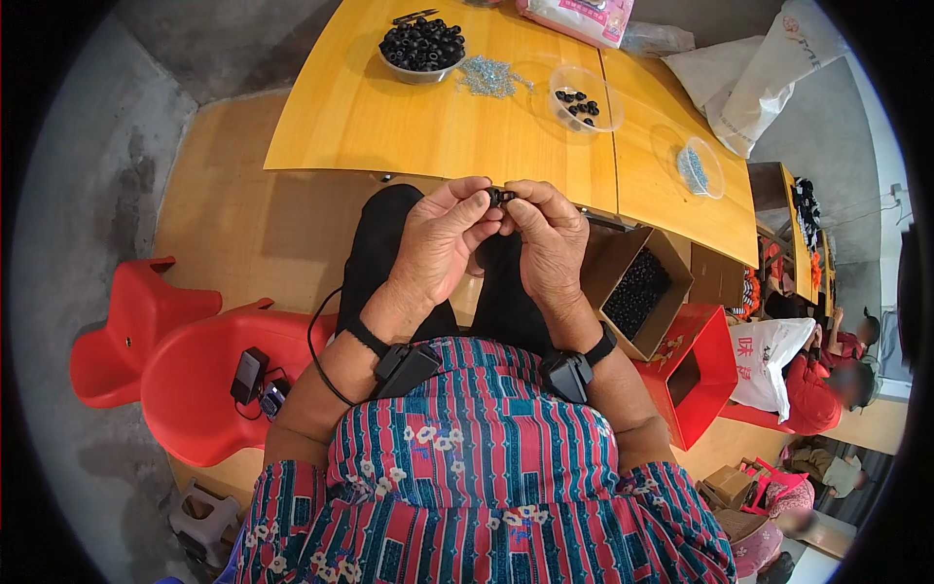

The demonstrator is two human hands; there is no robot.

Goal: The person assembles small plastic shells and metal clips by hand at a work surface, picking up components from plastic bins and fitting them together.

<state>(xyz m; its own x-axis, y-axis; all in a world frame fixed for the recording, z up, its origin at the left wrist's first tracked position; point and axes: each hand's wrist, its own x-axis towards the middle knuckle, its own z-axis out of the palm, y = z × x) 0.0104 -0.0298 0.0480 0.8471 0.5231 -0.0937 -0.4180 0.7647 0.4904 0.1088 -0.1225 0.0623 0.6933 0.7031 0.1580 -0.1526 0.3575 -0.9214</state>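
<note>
My left hand [440,238] is pinching a small black item [499,197] | my right hand [553,238] is gripping its right side | I am holding it before me, by the front edge of the bench [389,131] | black parts [423,44] are filling a bowl [416,76] there

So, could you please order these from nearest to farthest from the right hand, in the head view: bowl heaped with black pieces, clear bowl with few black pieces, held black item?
From the right hand:
1. Held black item, at its fingertips.
2. Clear bowl, ahead on the table.
3. Heaped bowl, ahead-left, farther back.
</note>
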